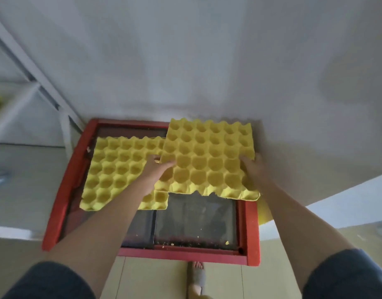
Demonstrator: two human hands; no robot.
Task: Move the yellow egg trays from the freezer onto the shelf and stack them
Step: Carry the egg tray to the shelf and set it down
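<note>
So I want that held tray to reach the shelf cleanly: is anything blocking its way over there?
Nothing visible blocks it. Both hands, left hand and right hand, hold the raised tray above the freezer; the shelf lies left, past the second tray.

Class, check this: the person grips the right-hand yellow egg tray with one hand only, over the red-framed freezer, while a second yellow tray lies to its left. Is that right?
Not quite. The head view shows both hands on the right-hand tray: left hand and right hand at opposite edges. It is over the red-framed freezer, and the second tray lies to its left.
</note>
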